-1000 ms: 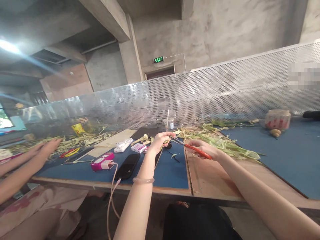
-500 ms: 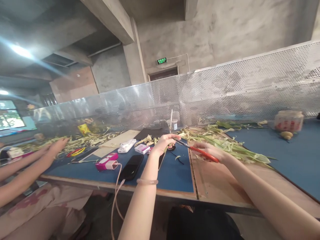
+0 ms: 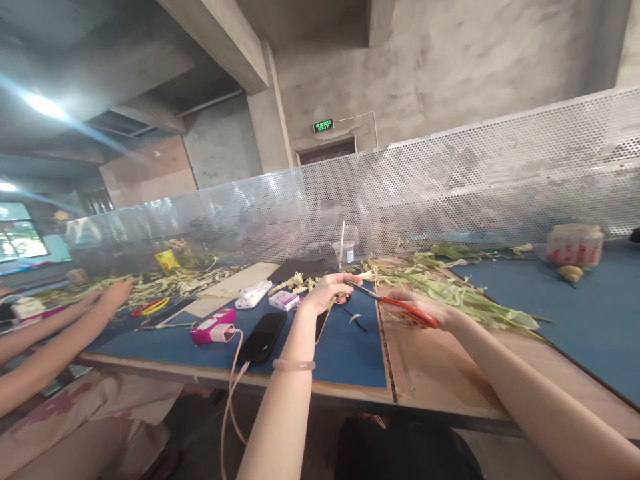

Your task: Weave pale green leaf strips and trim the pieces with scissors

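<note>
My right hand (image 3: pixel 434 307) grips a pair of scissors (image 3: pixel 411 312) with red-orange handles. The blades point left and reach the fingertips of my left hand (image 3: pixel 326 292). My left hand is closed in a pinch on a pale green plant stem (image 3: pixel 331 303), mostly hidden by the fingers. Whether the blades are touching the stem I cannot tell. Just beyond both hands lies a loose heap of pale green leaves and stalks (image 3: pixel 460 292) on the wooden board (image 3: pixel 430 363).
Left of my arm are a black phone (image 3: pixel 264 337), a pink box (image 3: pixel 213 325), a white power bank (image 3: pixel 253 294) and a small white-purple box (image 3: pixel 284 301). A cup with a straw (image 3: pixel 345 253) stands behind. A jar (image 3: pixel 575 245) is at right. A co-worker's hands (image 3: pixel 116 297) handle stalks at left.
Both hands stay nearly in place, with the scissors still held at the left fingertips. The view has shifted very slightly.
</note>
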The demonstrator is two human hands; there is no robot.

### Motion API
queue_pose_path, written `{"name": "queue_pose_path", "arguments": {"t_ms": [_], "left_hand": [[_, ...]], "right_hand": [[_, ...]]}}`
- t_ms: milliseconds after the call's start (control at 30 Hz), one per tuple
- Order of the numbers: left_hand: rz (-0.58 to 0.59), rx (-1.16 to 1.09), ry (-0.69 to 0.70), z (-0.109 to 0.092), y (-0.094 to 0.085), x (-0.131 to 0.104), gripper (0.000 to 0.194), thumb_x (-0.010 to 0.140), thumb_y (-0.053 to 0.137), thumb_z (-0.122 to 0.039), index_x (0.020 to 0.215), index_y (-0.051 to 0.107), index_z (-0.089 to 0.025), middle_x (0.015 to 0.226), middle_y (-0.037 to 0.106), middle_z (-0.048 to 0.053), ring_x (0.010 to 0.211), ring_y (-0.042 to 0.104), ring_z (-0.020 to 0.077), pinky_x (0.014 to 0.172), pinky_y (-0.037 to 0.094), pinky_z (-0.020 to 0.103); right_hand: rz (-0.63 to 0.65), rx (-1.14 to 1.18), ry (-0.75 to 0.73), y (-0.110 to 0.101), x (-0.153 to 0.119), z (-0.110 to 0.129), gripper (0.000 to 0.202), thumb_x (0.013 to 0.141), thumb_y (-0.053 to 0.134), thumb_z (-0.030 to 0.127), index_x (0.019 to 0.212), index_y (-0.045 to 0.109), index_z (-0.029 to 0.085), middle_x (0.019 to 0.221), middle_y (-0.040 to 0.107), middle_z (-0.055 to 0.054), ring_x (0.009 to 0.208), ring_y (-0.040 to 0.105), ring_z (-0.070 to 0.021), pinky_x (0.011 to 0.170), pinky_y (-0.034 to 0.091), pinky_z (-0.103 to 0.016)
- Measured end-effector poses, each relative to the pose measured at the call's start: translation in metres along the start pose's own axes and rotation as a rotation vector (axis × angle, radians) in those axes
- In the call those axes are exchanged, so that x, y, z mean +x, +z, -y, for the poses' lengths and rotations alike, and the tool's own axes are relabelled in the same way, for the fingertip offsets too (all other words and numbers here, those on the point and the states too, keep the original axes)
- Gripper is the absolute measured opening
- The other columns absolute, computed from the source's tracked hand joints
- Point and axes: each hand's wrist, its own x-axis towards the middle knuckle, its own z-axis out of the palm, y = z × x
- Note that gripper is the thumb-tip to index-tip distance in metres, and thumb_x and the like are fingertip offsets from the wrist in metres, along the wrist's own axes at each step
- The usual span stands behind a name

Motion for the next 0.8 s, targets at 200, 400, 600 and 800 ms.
{"name": "queue_pose_path", "arguments": {"t_ms": [200, 400, 600, 800], "left_hand": [[0.008, 0.002, 0.005, -0.0016, 0.0007, -0.0017, 0.035, 0.061, 0.060, -0.015, 0.096, 0.065, -0.015, 0.100, 0.060, 0.010, 0.054, 0.041, 0.0032, 0.047, 0.028, 0.020], [-0.029, 0.020, -0.022, 0.0006, 0.0007, -0.0003, 0.037, 0.063, 0.059, -0.017, 0.099, 0.065, -0.017, 0.102, 0.061, 0.010, 0.061, 0.046, 0.0057, 0.050, 0.031, 0.020], [-0.018, 0.043, -0.040, 0.0024, -0.0013, -0.0009, 0.035, 0.062, 0.063, -0.017, 0.097, 0.065, -0.017, 0.107, 0.060, 0.010, 0.073, 0.053, 0.0093, 0.063, 0.037, 0.022], [0.035, 0.104, -0.101, -0.0030, -0.0002, -0.0047, 0.037, 0.060, 0.066, -0.019, 0.097, 0.065, -0.018, 0.105, 0.061, 0.009, 0.069, 0.053, 0.0084, 0.055, 0.034, 0.020]], "right_hand": [[0.006, 0.130, 0.035, 0.0010, 0.0026, -0.0008, 0.029, 0.071, 0.053, 0.045, 0.085, 0.049, 0.020, 0.054, 0.039, 0.005, 0.044, 0.036, -0.0057, 0.037, 0.026, -0.018], [0.004, 0.126, 0.003, 0.0002, -0.0016, 0.0035, 0.025, 0.071, 0.054, 0.042, 0.074, 0.044, 0.019, 0.052, 0.038, 0.006, 0.042, 0.035, -0.0045, 0.036, 0.025, -0.017], [-0.014, 0.054, 0.055, -0.0007, -0.0041, 0.0043, 0.034, 0.069, 0.055, 0.050, 0.084, 0.048, 0.020, 0.055, 0.040, 0.006, 0.042, 0.035, -0.0045, 0.035, 0.025, -0.017], [0.026, 0.089, 0.070, 0.0004, -0.0016, 0.0025, 0.038, 0.065, 0.059, 0.054, 0.077, 0.046, 0.021, 0.054, 0.039, 0.006, 0.042, 0.035, -0.0050, 0.035, 0.024, -0.017]]}}
